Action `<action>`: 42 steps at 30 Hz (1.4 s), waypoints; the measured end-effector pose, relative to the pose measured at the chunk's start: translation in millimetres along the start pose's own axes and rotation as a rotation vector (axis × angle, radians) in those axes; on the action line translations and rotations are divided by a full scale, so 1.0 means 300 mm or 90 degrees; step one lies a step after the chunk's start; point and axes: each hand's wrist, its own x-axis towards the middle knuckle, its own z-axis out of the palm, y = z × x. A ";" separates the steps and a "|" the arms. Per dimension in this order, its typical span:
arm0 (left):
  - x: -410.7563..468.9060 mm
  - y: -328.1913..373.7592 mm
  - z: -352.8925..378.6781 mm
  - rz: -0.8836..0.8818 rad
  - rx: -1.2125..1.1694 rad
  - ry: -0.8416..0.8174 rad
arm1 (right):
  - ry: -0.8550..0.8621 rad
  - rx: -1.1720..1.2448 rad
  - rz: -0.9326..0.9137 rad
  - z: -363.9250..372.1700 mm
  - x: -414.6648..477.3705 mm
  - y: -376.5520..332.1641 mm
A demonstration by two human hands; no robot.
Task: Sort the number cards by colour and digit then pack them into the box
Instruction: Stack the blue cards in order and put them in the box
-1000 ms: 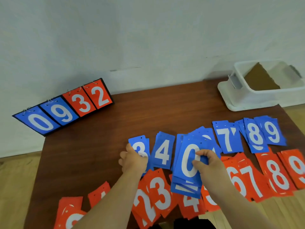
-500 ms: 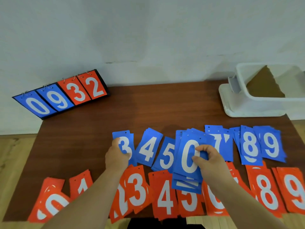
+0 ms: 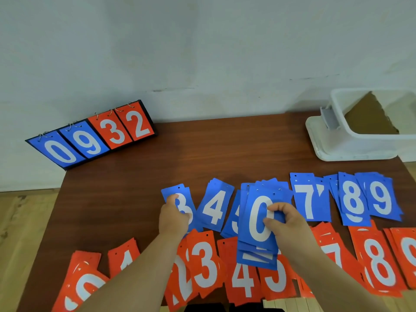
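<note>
My right hand (image 3: 284,224) grips a stack of blue cards (image 3: 258,221) with a white 0 on top, held over the middle of the table. My left hand (image 3: 172,218) rests on the blue 3 pile (image 3: 180,194), fingers curled over its lower edge. Blue piles lie in a row: blue 4 (image 3: 215,206), a partly hidden blue 5 (image 3: 231,224), blue 7 (image 3: 309,197), blue 8 (image 3: 351,199), blue 9 (image 3: 380,197). Red piles line the near edge, among them red 3 (image 3: 206,264), red 4 (image 3: 244,278) and red 8 (image 3: 380,266).
A white plastic box (image 3: 351,140) with brown cardboard inside stands at the table's back right corner. A flip scoreboard (image 3: 90,136) showing 0 9 3 2 leans at the back left. The brown table (image 3: 213,149) meets a pale wall behind.
The camera tilted, showing more of the near red row. My left hand slid the blue 3 pile leftward, and the blue 4 and 5 spread apart. My right hand kept the blue stack.
</note>
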 end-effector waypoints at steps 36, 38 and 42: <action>-0.310 0.260 -0.283 0.153 -0.268 -0.353 | 0.041 0.081 -0.036 0.195 -0.166 -0.088; -0.230 0.239 -0.203 0.128 -0.146 -0.232 | 0.117 0.068 -0.033 0.118 -0.128 -0.060; -0.125 0.219 -0.052 0.078 0.061 -0.153 | 0.145 0.074 -0.005 -0.025 -0.070 -0.010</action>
